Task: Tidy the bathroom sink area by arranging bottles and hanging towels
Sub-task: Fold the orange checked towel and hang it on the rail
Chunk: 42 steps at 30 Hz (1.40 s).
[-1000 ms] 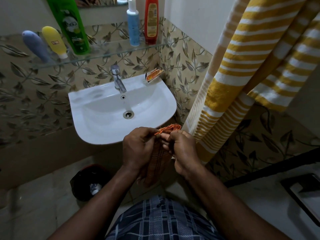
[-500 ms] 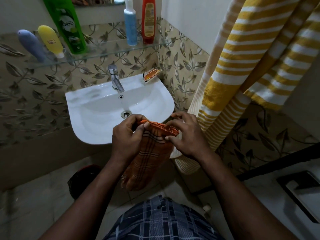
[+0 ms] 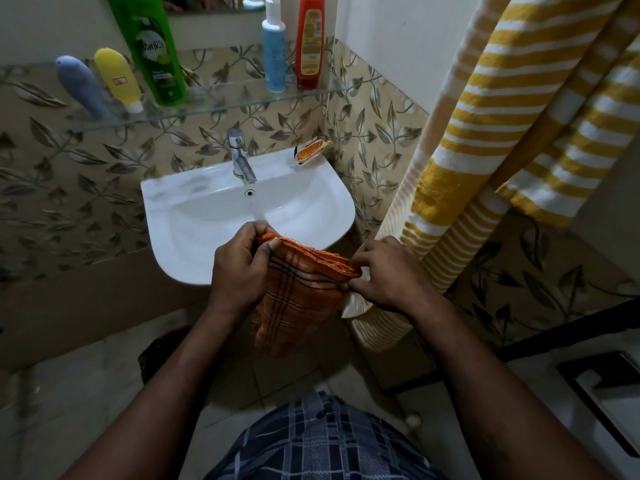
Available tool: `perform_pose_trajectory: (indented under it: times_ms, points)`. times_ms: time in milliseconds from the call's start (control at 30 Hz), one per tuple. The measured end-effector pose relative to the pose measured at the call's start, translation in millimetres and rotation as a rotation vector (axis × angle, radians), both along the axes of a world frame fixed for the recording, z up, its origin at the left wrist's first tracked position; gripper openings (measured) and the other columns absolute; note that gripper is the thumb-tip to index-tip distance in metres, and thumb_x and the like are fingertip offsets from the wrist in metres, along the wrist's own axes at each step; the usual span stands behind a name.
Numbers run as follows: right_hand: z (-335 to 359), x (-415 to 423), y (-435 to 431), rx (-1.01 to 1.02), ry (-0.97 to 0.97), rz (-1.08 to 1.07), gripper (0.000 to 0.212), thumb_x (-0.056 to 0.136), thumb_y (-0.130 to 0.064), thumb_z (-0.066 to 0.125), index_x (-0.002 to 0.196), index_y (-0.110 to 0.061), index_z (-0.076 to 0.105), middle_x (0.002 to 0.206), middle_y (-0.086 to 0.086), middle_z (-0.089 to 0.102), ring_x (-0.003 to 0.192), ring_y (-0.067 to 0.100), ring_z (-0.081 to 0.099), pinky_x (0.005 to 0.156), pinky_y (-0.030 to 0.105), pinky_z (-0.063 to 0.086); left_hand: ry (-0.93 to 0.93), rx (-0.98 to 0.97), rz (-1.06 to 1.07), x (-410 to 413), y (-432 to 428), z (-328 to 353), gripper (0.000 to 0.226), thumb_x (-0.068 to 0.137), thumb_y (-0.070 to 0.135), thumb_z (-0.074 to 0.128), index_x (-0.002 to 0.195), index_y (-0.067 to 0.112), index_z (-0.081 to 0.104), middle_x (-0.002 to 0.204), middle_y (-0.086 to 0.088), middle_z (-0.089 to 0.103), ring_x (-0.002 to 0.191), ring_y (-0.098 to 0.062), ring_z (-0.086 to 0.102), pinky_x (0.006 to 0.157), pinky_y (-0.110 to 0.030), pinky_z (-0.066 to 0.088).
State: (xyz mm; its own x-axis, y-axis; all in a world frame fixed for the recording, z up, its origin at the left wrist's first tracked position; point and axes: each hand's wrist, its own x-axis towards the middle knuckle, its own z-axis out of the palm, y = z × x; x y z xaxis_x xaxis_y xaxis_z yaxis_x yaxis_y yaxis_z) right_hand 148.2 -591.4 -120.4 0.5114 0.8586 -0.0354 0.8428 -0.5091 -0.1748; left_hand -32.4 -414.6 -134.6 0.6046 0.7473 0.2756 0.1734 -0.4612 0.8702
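Observation:
An orange checked towel hangs folded in front of the white sink. My left hand grips its top left corner and my right hand pinches its top right corner, stretching the upper edge between them. A yellow-and-white striped towel hangs at the right against the wall. On the glass shelf above the sink stand a green bottle, a yellow bottle, a grey-blue bottle, a blue-and-white spray bottle and a red bottle.
A chrome tap rises at the back of the sink, with a small orange packet on the rim's right corner. A dark bin sits on the floor under the sink. A dark rail runs along the lower right.
The towel was bunched between my close-set hands; my hands have since moved apart, spreading its top edge wide. The view has shifted slightly.

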Motion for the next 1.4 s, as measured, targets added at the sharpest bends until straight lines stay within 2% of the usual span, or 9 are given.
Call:
perform_pose_trajectory:
  times_ms: [167, 333, 433, 567, 733, 833, 1000, 1233, 1400]
  points:
    - [10.5, -6.0, 0.2, 0.099, -0.062, -0.021, 0.044, 0.08, -0.074, 0.069, 0.093, -0.032, 0.077, 0.102, -0.011, 0.07, 0.101, 0.017, 0.059, 0.072, 0.034, 0.047, -0.011, -0.025, 0.053, -0.4, 5.1, -2.8, 0.006, 0.1, 0.015, 0.065, 0.103, 0.02, 0.067, 0.094, 0.014, 0.07, 0.089, -0.011, 0.067, 0.081, -0.038, 0.057]
    - [18.3, -6.6, 1.5, 0.102, -0.042, -0.108, 0.049, 0.078, -0.077, 0.07, 0.092, -0.031, 0.079, 0.091, -0.007, 0.074, 0.09, 0.017, 0.067, 0.071, 0.035, 0.057, -0.016, 0.005, 0.021, 0.2, 6.8, 4.1, 0.009, 0.101, 0.015, 0.066, 0.101, 0.024, 0.066, 0.091, 0.01, 0.071, 0.088, -0.014, 0.068, 0.079, -0.04, 0.058]
    - [19.4, -6.9, 0.2, 0.214, 0.026, -0.096, 0.043, 0.078, -0.068, 0.078, 0.097, -0.028, 0.079, 0.094, -0.007, 0.075, 0.089, 0.014, 0.068, 0.073, 0.036, 0.058, -0.051, -0.052, -0.05, -1.3, 7.4, 7.7, 0.008, 0.101, 0.017, 0.066, 0.101, 0.025, 0.067, 0.092, 0.006, 0.072, 0.09, -0.017, 0.07, 0.08, -0.045, 0.06]
    - [9.7, -10.0, -1.6, 0.418, 0.163, -0.041, 0.037, 0.077, -0.041, 0.089, 0.104, -0.025, 0.069, 0.099, -0.008, 0.071, 0.088, 0.01, 0.067, 0.077, 0.036, 0.059, -0.104, -0.081, -0.116, -1.5, 4.7, 15.4, 0.006, 0.097, 0.026, 0.065, 0.101, 0.024, 0.068, 0.093, 0.004, 0.074, 0.091, -0.021, 0.072, 0.082, -0.051, 0.06]
    - [1.3, -13.0, -0.7, 0.48, 0.115, 0.031, 0.037, 0.08, -0.022, 0.084, 0.112, -0.025, 0.066, 0.109, -0.008, 0.069, 0.092, 0.013, 0.066, 0.08, 0.039, 0.059, -0.121, -0.105, -0.134, -1.1, 4.8, 18.1, 0.005, 0.098, 0.027, 0.065, 0.101, 0.028, 0.069, 0.095, 0.001, 0.074, 0.094, -0.026, 0.072, 0.083, -0.057, 0.059]
    - [-2.2, -9.2, 0.6, 0.513, 0.097, 0.056, 0.029, 0.082, -0.019, 0.08, 0.107, -0.024, 0.067, 0.108, -0.009, 0.068, 0.088, 0.013, 0.066, 0.077, 0.039, 0.058, -0.13, -0.103, -0.124, -2.7, 5.7, 21.0, 0.008, 0.099, 0.022, 0.065, 0.1, 0.029, 0.069, 0.094, 0.002, 0.073, 0.093, -0.025, 0.072, 0.083, -0.055, 0.06]
    - [-6.7, -4.7, 2.7, 0.463, 0.084, 0.042, 0.021, 0.081, -0.022, 0.081, 0.1, -0.021, 0.073, 0.103, -0.006, 0.07, 0.086, 0.015, 0.066, 0.074, 0.041, 0.059, -0.13, -0.113, -0.117, -4.6, 7.2, 21.4, 0.008, 0.1, 0.017, 0.066, 0.101, 0.024, 0.069, 0.093, 0.003, 0.073, 0.092, -0.023, 0.071, 0.084, -0.054, 0.06]
    - [-5.0, -6.3, 9.3, 0.356, 0.098, 0.06, 0.03, 0.08, -0.02, 0.082, 0.109, -0.017, 0.075, 0.099, 0.002, 0.065, 0.092, 0.024, 0.064, 0.078, 0.042, 0.058, -0.13, -0.107, -0.124, -4.8, 6.6, 19.5, 0.007, 0.096, 0.025, 0.065, 0.099, 0.03, 0.069, 0.093, 0.003, 0.073, 0.092, -0.024, 0.072, 0.083, -0.057, 0.06]
    - [1.9, -9.2, 13.3, 0.108, 0.019, 0.059, 0.037, 0.086, -0.043, 0.074, 0.119, -0.026, 0.07, 0.111, -0.001, 0.06, 0.109, 0.023, 0.056, 0.076, 0.033, 0.045, -0.12, -0.082, -0.094, -4.7, 9.7, 16.6, 0.006, 0.097, 0.024, 0.065, 0.101, 0.024, 0.069, 0.094, 0.003, 0.073, 0.092, -0.024, 0.072, 0.083, -0.056, 0.059]
